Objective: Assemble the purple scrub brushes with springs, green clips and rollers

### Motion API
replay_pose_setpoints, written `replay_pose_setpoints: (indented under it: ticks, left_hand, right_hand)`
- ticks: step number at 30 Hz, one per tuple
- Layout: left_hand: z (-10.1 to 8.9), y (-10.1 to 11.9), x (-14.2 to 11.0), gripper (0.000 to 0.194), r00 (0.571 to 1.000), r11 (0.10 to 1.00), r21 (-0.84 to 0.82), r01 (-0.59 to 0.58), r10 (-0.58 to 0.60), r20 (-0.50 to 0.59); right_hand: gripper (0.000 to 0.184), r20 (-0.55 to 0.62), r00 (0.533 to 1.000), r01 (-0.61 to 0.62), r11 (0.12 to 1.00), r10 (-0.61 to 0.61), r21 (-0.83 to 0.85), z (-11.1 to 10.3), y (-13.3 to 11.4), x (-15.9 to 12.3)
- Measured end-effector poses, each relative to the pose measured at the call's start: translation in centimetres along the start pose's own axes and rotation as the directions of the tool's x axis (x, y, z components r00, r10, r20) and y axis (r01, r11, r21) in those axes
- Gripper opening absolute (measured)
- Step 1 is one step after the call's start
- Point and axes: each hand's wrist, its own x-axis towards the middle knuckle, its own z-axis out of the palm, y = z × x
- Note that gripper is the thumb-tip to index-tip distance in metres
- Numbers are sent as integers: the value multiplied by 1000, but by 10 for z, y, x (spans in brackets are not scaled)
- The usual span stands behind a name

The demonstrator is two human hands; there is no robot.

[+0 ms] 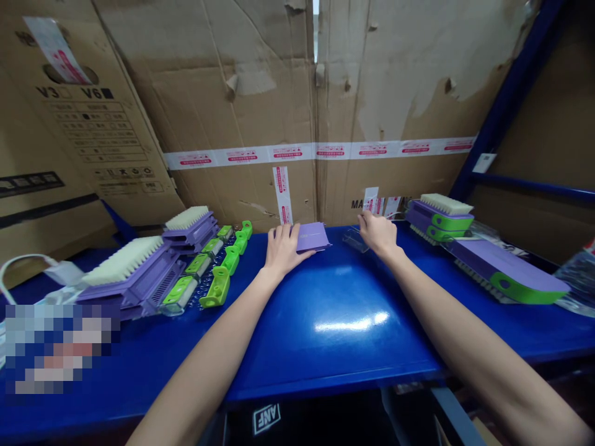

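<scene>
My left hand [281,248] grips a flat purple plastic casing [312,236] at its left end, thumb along the near edge and fingers over the top. Just to the right, my right hand [379,232] is closed with fingers pinched together above the tabletop; what they hold, if anything, I cannot make out. A clear plastic piece [356,240] lies below and left of those fingers, and I cannot tell whether they touch it. On the left stand purple casings with white bristles [144,272], beside a row of green-topped blocks [198,265] and a row of bright green end caps [217,288].
Finished-looking purple and green brushes [506,266] rest on the right of the blue table [334,353]. Cardboard boxes [242,93] wall off the back. A white cable with a plug [65,272] lies far left, and a blue metal post [506,93] rises at right.
</scene>
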Motion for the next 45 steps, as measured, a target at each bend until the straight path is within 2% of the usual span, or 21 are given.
replay_pose_setpoints:
  ticks: [3, 5, 7, 10, 13, 18, 23, 26, 29, 34, 41, 45]
  left_hand:
    - [2, -1, -1, 76, 999, 999, -9, -33, 33, -5]
    - [4, 0, -1, 77, 999, 999, -5, -53, 53, -3]
    - [5, 0, -2, 80, 998, 998, 6, -59, 59, -1]
    - [6, 1, -3, 80, 999, 999, 17, -50, 51, -6]
    - [7, 0, -3, 79, 999, 999, 12, -40, 40, -14]
    - [10, -4, -3, 76, 999, 999, 2, -36, 36, -26]
    - [12, -4, -3, 73, 998, 999, -9, -49, 49, -26]
    - [14, -5, -3, 74, 999, 999, -15, -44, 44, -32]
    - [16, -6, -3, 75, 999, 999, -25, -37, 36, -32]
    - [18, -7, -4, 75, 999, 997, -70, -30, 28, -31]
    - [16, -7, -3, 76, 1000, 997, -76, -22, 21, -16]
    - [15, -6, -2, 77, 1000, 996, -87, -21, 20, -3]
  right_hand:
    - [36, -153, 988, 27, 992, -7, 127, -2, -7, 0]
    - [35, -179, 984, 24, 966, 23, 257, -2, -15, 0]
    - [33, -163, 985, 20, 910, 52, 415, 0, -25, -2]
    - [29, -115, 993, 47, 777, 33, 627, 3, -41, -6]
    - [27, -65, 998, 38, 671, 14, 741, 7, -54, -11]
    - [33, 3, 1000, -19, 614, 27, 789, 19, -59, -16]
    - [33, 131, 990, -84, 534, -51, 842, 32, -53, -14]
    - [37, 251, 958, -160, 468, -140, 869, 29, -50, -12]
    - [51, 364, 904, -247, 420, -225, 873, 21, -48, -12]
    - [61, 424, 858, -316, 352, -289, 881, 14, -43, -12]
    - [63, 413, 855, -291, 369, -314, 883, 19, -43, -11]
    - [65, 385, 869, -231, 431, -312, 872, 27, -42, -9]
